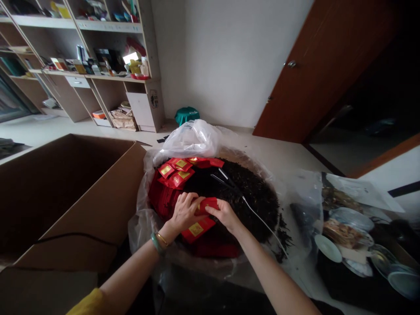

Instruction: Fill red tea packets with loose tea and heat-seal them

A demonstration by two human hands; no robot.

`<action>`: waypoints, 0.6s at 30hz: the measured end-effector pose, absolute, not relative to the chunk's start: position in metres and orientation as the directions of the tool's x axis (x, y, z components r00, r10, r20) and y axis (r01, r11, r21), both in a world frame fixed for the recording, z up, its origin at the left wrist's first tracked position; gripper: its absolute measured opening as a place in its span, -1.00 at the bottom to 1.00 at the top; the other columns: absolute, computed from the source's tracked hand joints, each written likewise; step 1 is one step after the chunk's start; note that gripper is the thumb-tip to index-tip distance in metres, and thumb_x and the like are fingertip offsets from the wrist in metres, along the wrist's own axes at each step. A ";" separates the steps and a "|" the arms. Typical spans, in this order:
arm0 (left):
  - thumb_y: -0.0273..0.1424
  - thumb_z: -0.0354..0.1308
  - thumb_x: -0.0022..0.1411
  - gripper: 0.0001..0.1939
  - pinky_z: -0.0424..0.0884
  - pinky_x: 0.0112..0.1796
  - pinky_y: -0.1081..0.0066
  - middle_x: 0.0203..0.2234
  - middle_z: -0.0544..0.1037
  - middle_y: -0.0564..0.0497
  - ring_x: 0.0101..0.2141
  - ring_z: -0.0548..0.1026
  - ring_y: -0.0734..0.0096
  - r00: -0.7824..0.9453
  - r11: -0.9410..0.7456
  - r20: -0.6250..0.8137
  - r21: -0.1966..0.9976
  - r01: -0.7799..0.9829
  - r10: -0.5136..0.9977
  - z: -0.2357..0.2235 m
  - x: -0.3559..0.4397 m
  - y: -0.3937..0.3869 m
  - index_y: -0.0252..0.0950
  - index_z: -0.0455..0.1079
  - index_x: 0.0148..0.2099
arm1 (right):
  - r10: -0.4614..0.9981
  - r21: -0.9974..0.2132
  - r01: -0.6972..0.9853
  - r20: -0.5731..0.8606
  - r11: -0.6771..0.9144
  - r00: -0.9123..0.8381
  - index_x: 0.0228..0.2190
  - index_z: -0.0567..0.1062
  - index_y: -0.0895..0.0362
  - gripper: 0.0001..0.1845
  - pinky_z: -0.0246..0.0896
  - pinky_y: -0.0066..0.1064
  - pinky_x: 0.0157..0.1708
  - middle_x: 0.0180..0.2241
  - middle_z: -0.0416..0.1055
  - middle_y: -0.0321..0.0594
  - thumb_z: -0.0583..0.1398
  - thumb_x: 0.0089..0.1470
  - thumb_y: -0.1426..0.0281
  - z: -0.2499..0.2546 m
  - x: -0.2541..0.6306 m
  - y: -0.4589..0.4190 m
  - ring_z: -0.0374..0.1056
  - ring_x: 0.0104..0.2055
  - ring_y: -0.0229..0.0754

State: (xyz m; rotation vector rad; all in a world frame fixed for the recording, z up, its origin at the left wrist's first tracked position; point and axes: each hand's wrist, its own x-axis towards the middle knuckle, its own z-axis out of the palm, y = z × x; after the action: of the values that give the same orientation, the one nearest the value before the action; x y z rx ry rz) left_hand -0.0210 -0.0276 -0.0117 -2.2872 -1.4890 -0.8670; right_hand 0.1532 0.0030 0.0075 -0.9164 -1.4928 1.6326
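Both my hands are closed on one red packet (207, 203) above a large plastic-lined container of dark, dry tea leaves (252, 188). My left hand (184, 211) grips its left side and my right hand (226, 214) pinches its right end. Just below lies another red packet (197, 229) with a gold label. To the left of my hands, many red packets (162, 194) stand packed in a row, and several looser ones (179, 175) lie behind them. A black hand sealer (226, 180), like a hair straightener with a white cord, rests open-jawed on the leaves.
An open cardboard box (108, 192) stands close on the left. Clear plastic sheeting (193, 138) bunches over the container's far rim. At right are dishes (328, 248) and bags. Shelves (111, 26) and a brown door (295, 65) stand behind.
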 end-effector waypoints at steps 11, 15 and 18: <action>-0.11 0.23 0.07 -0.41 0.25 -0.06 0.14 -0.11 0.51 -0.17 -0.05 0.33 0.06 0.367 -0.486 0.480 0.147 0.862 0.797 -0.016 -0.027 -0.025 -0.26 0.33 0.12 | 0.893 -0.994 0.067 -0.107 -0.087 -0.437 -0.45 0.55 0.19 -0.55 0.31 -0.24 -0.25 -0.47 0.51 -0.21 0.21 -0.04 0.03 -0.006 0.146 0.002 0.40 -0.39 -0.13; -0.20 0.19 0.12 -0.46 0.35 -0.06 0.15 -0.08 0.50 -0.19 -0.09 0.40 0.13 0.420 -0.556 0.467 0.202 0.806 0.778 -0.017 -0.029 -0.024 -0.31 0.30 0.12 | 0.873 -0.995 0.012 -0.094 -0.101 -0.479 -0.41 0.57 0.18 -0.63 0.31 -0.26 -0.26 -0.45 0.53 -0.22 0.23 -0.04 0.11 -0.003 0.144 -0.001 0.40 -0.38 -0.14; -0.25 0.20 0.11 -0.46 0.42 -0.10 0.18 -0.10 0.50 -0.19 -0.09 0.41 0.14 0.413 -0.557 0.451 0.253 0.791 0.791 -0.016 -0.029 -0.024 -0.32 0.28 0.12 | 0.867 -0.993 -0.012 -0.098 -0.119 -0.488 -0.36 0.58 0.17 -0.65 0.31 -0.24 -0.22 -0.43 0.54 -0.20 0.23 -0.05 0.14 0.000 0.143 -0.003 0.42 -0.36 -0.13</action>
State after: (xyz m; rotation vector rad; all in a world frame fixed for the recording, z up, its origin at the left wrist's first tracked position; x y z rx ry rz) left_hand -0.0285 -0.0236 -0.0160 -2.6406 -1.4792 -0.8434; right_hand 0.1429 -0.0033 0.0000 -0.9758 -1.4846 1.6852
